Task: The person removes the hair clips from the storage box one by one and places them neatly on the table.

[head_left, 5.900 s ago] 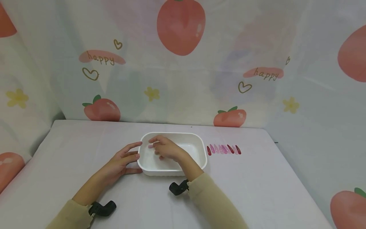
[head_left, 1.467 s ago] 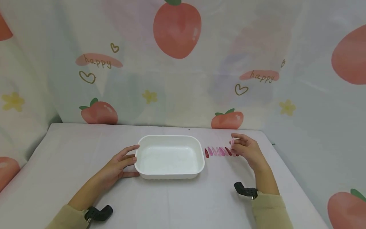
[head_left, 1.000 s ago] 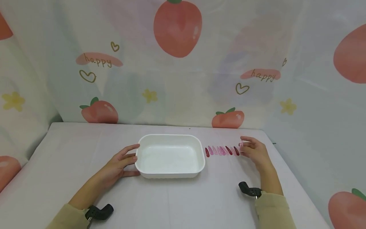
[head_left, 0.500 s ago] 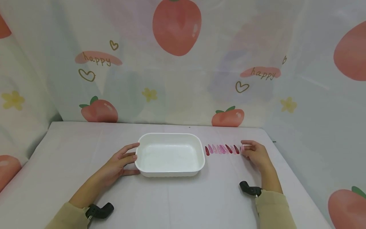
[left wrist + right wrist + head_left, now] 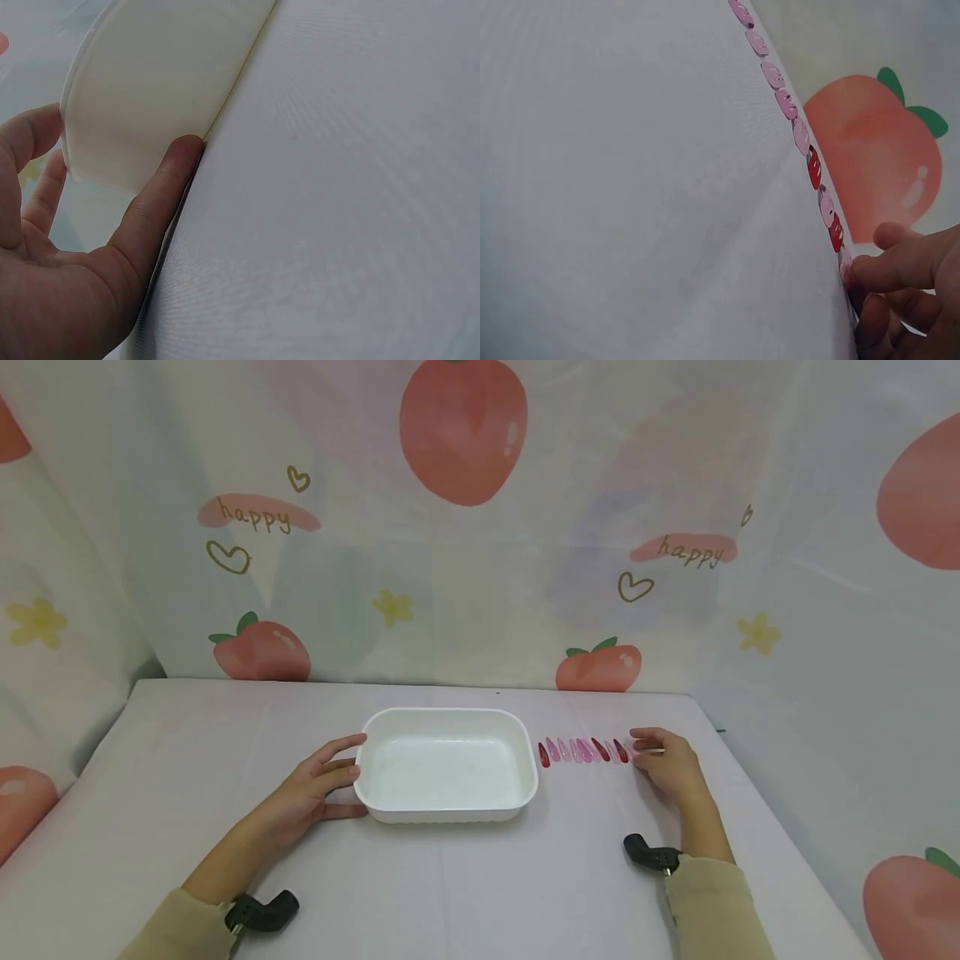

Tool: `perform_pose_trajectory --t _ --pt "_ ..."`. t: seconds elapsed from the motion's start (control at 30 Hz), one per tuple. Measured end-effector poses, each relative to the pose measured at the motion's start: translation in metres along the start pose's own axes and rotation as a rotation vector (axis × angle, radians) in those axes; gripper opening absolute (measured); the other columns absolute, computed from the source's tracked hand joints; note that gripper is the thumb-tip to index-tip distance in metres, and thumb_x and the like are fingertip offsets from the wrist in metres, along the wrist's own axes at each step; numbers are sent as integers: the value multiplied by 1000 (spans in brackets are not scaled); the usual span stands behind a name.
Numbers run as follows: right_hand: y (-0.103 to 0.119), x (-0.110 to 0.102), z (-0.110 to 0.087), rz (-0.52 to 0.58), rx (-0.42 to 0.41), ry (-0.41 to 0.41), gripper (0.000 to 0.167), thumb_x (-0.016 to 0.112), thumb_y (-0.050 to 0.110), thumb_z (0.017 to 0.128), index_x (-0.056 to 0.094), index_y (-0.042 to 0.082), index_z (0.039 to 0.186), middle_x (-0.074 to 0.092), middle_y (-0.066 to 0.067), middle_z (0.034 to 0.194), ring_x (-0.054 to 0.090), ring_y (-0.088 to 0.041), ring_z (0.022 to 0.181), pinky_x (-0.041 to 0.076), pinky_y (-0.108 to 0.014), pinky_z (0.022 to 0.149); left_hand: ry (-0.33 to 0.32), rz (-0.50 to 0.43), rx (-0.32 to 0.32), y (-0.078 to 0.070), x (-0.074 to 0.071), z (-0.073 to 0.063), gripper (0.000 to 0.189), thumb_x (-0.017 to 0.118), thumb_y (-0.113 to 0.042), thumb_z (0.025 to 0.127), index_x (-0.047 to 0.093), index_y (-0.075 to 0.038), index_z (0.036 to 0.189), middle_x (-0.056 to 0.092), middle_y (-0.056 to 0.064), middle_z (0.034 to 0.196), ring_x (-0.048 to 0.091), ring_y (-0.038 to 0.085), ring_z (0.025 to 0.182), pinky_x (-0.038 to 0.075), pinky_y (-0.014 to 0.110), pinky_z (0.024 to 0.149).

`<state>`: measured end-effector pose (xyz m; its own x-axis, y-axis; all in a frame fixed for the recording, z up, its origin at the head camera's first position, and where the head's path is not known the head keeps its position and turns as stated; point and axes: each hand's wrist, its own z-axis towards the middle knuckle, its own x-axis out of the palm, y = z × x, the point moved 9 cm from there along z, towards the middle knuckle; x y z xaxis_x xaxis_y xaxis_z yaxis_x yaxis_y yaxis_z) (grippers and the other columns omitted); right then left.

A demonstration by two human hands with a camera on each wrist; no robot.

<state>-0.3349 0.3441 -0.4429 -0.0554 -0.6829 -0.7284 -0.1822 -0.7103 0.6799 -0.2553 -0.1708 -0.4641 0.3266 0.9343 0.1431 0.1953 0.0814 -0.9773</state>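
A white plastic basin (image 5: 446, 817) stands on the table with nothing visible inside. My left hand (image 5: 303, 793) rests against its left end, fingers spread and fairly straight; in the left wrist view the fingertips touch the basin wall (image 5: 150, 82). To the right of the basin lies a row of snap hair clips (image 5: 583, 751) in red and pinks, side by side. My right hand (image 5: 673, 767) is at the row's right end. In the right wrist view its thumb and a finger pinch the lower end of a pale pink hair clip (image 5: 846, 264), partly hidden, beside a red clip (image 5: 836, 233).
A white cloth covers the table (image 5: 450, 893). Behind it and at both sides hang fabric walls (image 5: 480, 593) printed with peaches, hearts and flowers. Each wrist wears a black camera mount (image 5: 262, 912) over a beige sleeve (image 5: 716, 902).
My right hand left the basin, where a pink clip showed earlier, and carried a pink clip to the row's right end, lowering it beside the red clip. My left hand stayed at the basin.
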Motion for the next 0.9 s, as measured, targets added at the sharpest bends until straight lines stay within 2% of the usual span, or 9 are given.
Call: perform_pose_trajectory --t 0.33,0.5,0.73,0.83,0.9 --pt "2 3 -2 8 16 36 48 59 4 95 50 5 143 55 -24 135 52 -41 123 49 -53 103 -4 1 1 1 -2 -1 62 58 -21 102 28 -17 156 32 25 153 60 29 118 56 53 91" --pt "0 3 -6 -7 28 27 47 60 4 95 51 2 141 57 -26 131 54 -41 119 50 -54 101 0 0 -4 3 -1 -4 60 57 -20 102 29 -17 155 32 25 152 60 30 117 56 53 91" --pt "-3 3 -11 -2 38 31 45 59 5 96 52 4 141 57 -24 129 55 -38 115 52 -48 96 3 -1 -8 7 -1 -8 60 58 -20 102 30 -19 155 31 27 152 60 30 116 56 53 91" --pt "1 2 -9 44 9 42 46 55 6 97 51 5 142 55 -24 134 54 -37 117 53 -41 92 3 2 -4 7 -1 -8 60 58 -20 102 30 -18 155 32 26 152 60 30 116 56 52 92" --pt "9 2 -8 120 -2 65 45 51 11 100 49 8 145 53 -22 139 52 -36 122 54 -37 93 4 3 0 6 -2 -6 60 58 -21 102 30 -19 155 32 26 152 60 30 117 56 52 92"
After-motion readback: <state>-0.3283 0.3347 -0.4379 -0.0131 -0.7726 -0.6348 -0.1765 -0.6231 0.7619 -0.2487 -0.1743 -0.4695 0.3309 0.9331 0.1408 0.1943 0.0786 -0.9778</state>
